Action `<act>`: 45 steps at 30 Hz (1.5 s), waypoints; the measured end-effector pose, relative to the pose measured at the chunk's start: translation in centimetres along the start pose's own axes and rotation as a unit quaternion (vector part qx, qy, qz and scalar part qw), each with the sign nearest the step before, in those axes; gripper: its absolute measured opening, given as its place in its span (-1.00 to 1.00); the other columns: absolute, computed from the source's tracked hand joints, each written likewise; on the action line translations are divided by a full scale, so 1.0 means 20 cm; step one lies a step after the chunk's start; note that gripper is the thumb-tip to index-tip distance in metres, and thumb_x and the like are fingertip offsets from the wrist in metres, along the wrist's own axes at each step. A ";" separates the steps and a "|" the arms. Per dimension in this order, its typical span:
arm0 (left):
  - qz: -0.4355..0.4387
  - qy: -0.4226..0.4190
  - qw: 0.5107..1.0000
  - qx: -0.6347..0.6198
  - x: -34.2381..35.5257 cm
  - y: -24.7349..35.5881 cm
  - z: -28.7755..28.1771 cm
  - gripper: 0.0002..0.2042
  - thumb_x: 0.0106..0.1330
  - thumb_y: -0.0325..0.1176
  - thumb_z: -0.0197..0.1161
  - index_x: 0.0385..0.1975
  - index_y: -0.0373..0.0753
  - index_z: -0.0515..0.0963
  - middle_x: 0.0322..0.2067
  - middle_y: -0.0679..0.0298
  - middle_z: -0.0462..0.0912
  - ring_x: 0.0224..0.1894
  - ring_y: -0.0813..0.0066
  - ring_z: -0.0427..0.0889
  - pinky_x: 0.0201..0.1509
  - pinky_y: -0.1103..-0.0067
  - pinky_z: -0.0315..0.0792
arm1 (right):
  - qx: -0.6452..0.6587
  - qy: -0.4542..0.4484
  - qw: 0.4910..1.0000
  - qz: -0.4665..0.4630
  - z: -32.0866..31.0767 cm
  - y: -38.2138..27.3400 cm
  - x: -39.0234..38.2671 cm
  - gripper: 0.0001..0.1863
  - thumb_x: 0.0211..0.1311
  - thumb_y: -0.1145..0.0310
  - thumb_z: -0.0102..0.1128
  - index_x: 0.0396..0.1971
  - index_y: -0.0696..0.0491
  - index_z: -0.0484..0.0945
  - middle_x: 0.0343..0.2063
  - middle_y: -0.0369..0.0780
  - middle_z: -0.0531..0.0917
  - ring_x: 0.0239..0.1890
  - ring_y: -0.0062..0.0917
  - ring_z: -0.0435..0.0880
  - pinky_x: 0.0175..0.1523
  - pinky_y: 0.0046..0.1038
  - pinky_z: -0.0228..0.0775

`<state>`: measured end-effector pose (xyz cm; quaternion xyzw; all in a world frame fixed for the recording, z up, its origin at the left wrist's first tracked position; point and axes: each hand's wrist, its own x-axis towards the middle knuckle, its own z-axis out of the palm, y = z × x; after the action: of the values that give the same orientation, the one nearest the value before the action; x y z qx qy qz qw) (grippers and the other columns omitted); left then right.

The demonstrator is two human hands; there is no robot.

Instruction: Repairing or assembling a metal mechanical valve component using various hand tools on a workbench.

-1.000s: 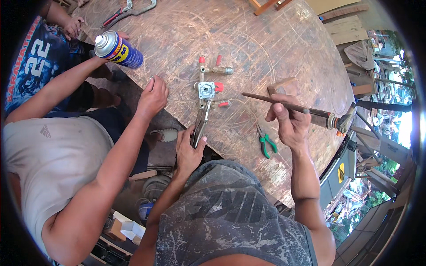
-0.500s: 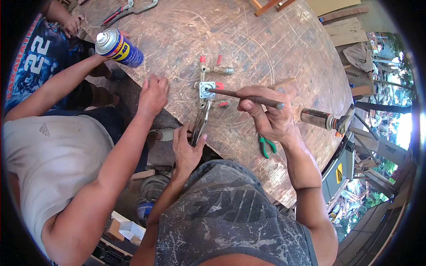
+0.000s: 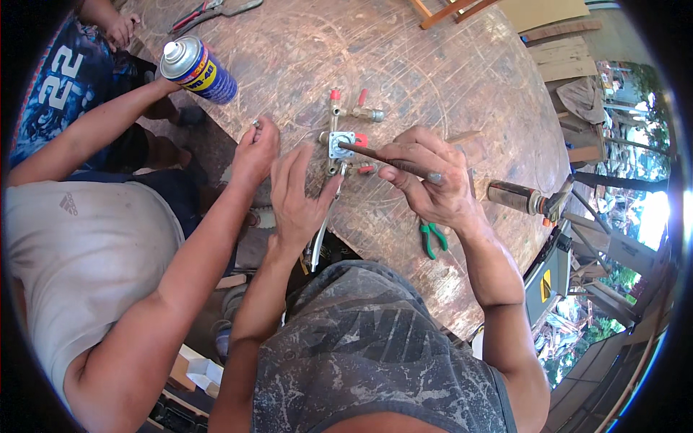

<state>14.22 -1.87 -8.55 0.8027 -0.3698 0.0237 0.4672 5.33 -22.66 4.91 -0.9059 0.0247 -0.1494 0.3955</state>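
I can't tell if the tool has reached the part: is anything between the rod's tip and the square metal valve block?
Nothing visible. The right hand holds the thin dark rod with its tip at the valve block. The left hand rests just below the block, off the rod's line.

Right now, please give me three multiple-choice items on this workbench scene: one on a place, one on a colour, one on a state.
1. Where do the small green-handled pliers lie?
A. beside the spray can
B. on the wooden table below the right hand
C. in the left hand

2. What colour is the body of the spray can?
A. blue
B. white
C. black

3. What does the right hand do?
A. lies flat
B. grips a thin dark metal rod
C. holds the can

Answers: 1 B, they lie just under that wrist; 2 A, blue with yellow; 3 B, fingers close around the rod.
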 end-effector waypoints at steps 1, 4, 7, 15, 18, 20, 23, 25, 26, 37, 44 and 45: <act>0.004 0.003 1.000 -0.015 0.03 0.00 0.01 -0.30 0.13 -0.29 0.62 0.26 -0.38 0.46 0.14 -0.06 0.57 0.16 -0.10 0.53 0.26 0.18 0.43 | -0.003 0.004 1.000 -0.014 0.00 0.00 0.01 -0.80 0.23 0.46 0.46 -0.17 0.16 0.73 -0.33 -0.15 0.71 -0.32 -0.35 0.72 -0.25 -0.35 0.55; 0.002 0.000 0.999 -0.033 0.04 0.02 0.02 -0.28 0.12 -0.30 0.63 0.27 -0.38 0.45 0.15 -0.06 0.56 0.17 -0.10 0.53 0.28 0.19 0.42 | -0.005 0.030 0.999 -0.038 -0.07 -0.04 0.00 -0.82 0.23 0.46 0.45 -0.21 0.19 0.72 -0.29 -0.14 0.69 -0.28 -0.37 0.71 -0.24 -0.38 0.53; -0.038 -0.018 0.999 -0.015 -0.06 0.03 -0.02 -0.26 0.11 -0.32 0.64 0.29 -0.38 0.43 0.17 -0.05 0.53 0.17 -0.05 0.54 0.27 0.22 0.44 | 0.039 0.117 0.992 -0.024 -0.15 -0.08 -0.12 -0.81 0.32 0.37 0.39 -0.27 0.22 0.68 -0.31 -0.10 0.68 -0.29 -0.37 0.71 -0.26 -0.38 0.50; -0.158 -0.088 0.983 -0.042 -0.43 0.06 -0.04 -0.27 0.17 -0.32 0.59 0.32 -0.40 0.39 0.16 -0.05 0.49 0.14 0.07 0.55 0.17 0.28 0.50 | -0.112 -0.063 0.897 0.423 0.00 0.35 -0.61 -0.64 0.47 0.14 0.24 -0.32 0.19 0.57 -0.43 0.07 0.70 -0.32 0.04 0.66 -0.14 -0.07 0.47; -0.177 -0.108 0.977 -0.052 -0.47 0.07 -0.01 -0.36 0.24 -0.32 0.53 0.28 -0.40 0.42 0.12 -0.03 0.51 0.09 0.09 0.57 0.11 0.30 0.52 | -0.063 0.054 0.922 0.378 0.10 0.46 -0.75 -0.67 0.42 0.15 0.27 -0.23 0.16 0.57 -0.40 0.05 0.67 -0.24 0.02 0.66 -0.06 -0.04 0.46; -0.195 -0.118 0.973 -0.039 -0.48 0.07 0.01 -0.38 0.25 -0.31 0.52 0.27 -0.41 0.43 0.10 -0.02 0.52 0.06 0.09 0.58 0.10 0.30 0.52 | -0.118 0.008 0.929 0.352 0.10 0.43 -0.88 -0.68 0.37 0.17 0.31 -0.17 0.14 0.56 -0.32 0.04 0.64 -0.17 0.01 0.64 -0.01 -0.06 0.45; -0.197 -0.128 0.971 -0.037 -0.48 0.06 0.03 -0.42 0.30 -0.28 0.48 0.24 -0.40 0.46 0.02 0.00 0.55 -0.01 0.09 0.60 0.09 0.29 0.52 | -0.299 -0.096 0.902 0.296 0.10 0.30 -1.13 -0.58 0.17 0.25 0.44 -0.06 0.14 0.54 -0.10 0.04 0.51 -0.01 0.03 0.53 0.08 -0.06 0.45; -0.214 -0.115 0.969 -0.045 -0.48 0.06 0.04 -0.43 0.33 -0.24 0.47 0.25 -0.39 0.46 -0.01 -0.01 0.55 -0.01 0.09 0.60 0.09 0.27 0.52 | -0.255 -0.073 0.915 0.303 0.12 0.27 -1.26 -0.57 0.15 0.24 0.45 -0.07 0.14 0.54 -0.05 0.05 0.49 0.02 0.05 0.52 0.09 -0.03 0.44; -0.234 -0.115 0.964 -0.054 -0.49 0.06 0.04 -0.43 0.33 -0.23 0.46 0.25 -0.39 0.46 -0.01 -0.02 0.55 -0.02 0.10 0.61 0.09 0.27 0.51 | -0.215 -0.054 0.915 0.336 0.13 0.28 -1.30 -0.55 0.13 0.23 0.47 -0.08 0.14 0.53 0.00 0.05 0.47 0.05 0.06 0.50 0.09 -0.01 0.42; -0.301 -0.156 0.937 -0.088 -0.46 0.07 0.01 -0.46 0.35 -0.21 0.44 0.23 -0.35 0.48 -0.01 -0.02 0.53 0.01 0.05 0.61 0.10 0.26 0.51 | -0.021 0.035 0.847 0.531 0.12 0.27 -1.44 -0.64 0.09 0.35 0.33 -0.14 0.19 0.52 -0.10 -0.06 0.57 -0.21 -0.18 0.63 -0.13 -0.17 0.53; -0.308 -0.154 0.932 -0.113 -0.47 0.06 0.01 -0.47 0.33 -0.27 0.45 0.22 -0.34 0.48 0.03 -0.05 0.53 0.07 -0.05 0.57 0.15 0.20 0.48 | 0.207 0.037 0.838 0.503 -0.07 0.01 -0.91 -0.69 -0.06 0.35 0.30 -0.27 0.10 0.50 -0.29 -0.17 0.53 -0.40 -0.36 0.62 -0.36 -0.29 0.55; -0.303 -0.154 0.932 -0.123 -0.48 0.06 0.01 -0.47 0.32 -0.28 0.45 0.22 -0.35 0.47 0.03 -0.06 0.53 0.08 -0.06 0.56 0.15 0.20 0.48 | -0.030 -0.098 0.904 0.415 -0.10 -0.02 -0.79 -0.57 -0.07 0.34 0.31 -0.11 0.11 0.58 -0.26 -0.14 0.49 -0.37 -0.34 0.65 -0.35 -0.23 0.57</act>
<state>6.57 3.10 -11.50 0.8070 -0.1762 -0.2882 0.4844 -10.25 -21.24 2.49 -0.8351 0.3638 0.1189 0.3952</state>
